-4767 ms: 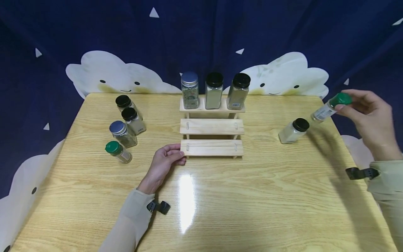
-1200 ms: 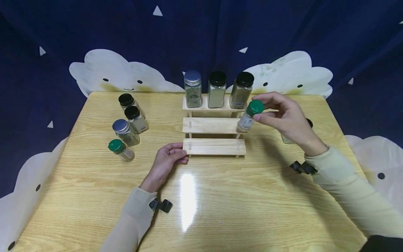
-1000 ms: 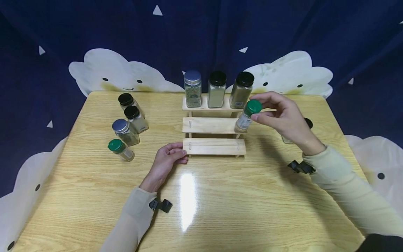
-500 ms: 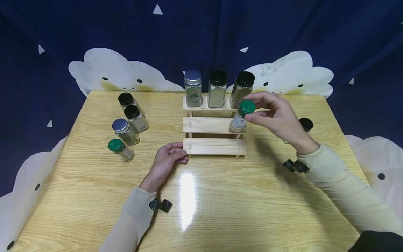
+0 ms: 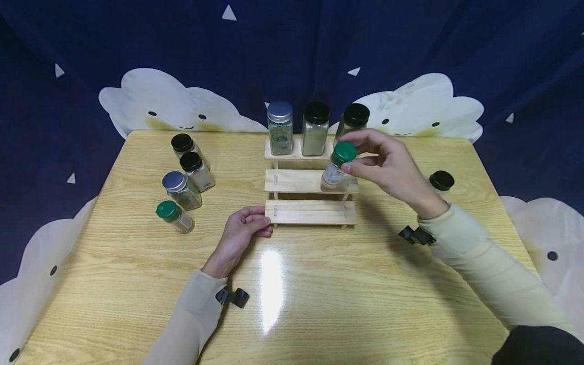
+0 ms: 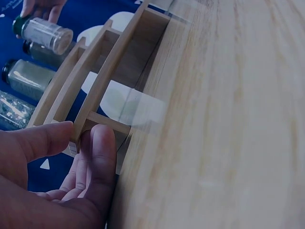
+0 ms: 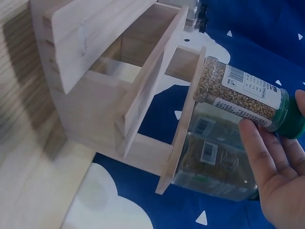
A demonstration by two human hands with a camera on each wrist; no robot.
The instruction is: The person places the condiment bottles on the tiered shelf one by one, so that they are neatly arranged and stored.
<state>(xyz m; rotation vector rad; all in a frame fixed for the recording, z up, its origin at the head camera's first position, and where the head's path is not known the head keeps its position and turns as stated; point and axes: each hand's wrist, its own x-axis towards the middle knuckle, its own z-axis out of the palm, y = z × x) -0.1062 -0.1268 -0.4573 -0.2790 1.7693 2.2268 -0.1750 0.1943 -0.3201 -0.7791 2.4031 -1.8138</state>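
A three-tier wooden spice rack (image 5: 310, 212) stands at the middle back of the table. My left hand (image 5: 237, 233) pinches the left end of its lowest shelf; the left wrist view shows thumb and fingers on that corner. My right hand (image 5: 388, 165) holds a green-capped spice jar (image 5: 333, 175) by the cap, over the right part of the middle shelf. The right wrist view shows this glass jar (image 7: 238, 90) filled with tan seed-like grains and bearing a white label. On the top shelf stand a blue-lidded jar (image 5: 280, 133) and two black-lidded jars (image 5: 315, 134), the right one partly hidden by my hand.
At the left of the table (image 5: 292, 304) stand two black-lidded jars (image 5: 199, 175), a blue-lidded jar (image 5: 183, 193) and a green-capped jar (image 5: 178, 218). Another black-lidded jar (image 5: 441, 180) on the right is partly hidden behind my right wrist. A dark blue curtain (image 5: 292, 50) hangs behind.
My right hand has carried the green-capped jar from the table's right side to the rack, then leftward along the middle shelf. The left hand has kept its grip on the rack.
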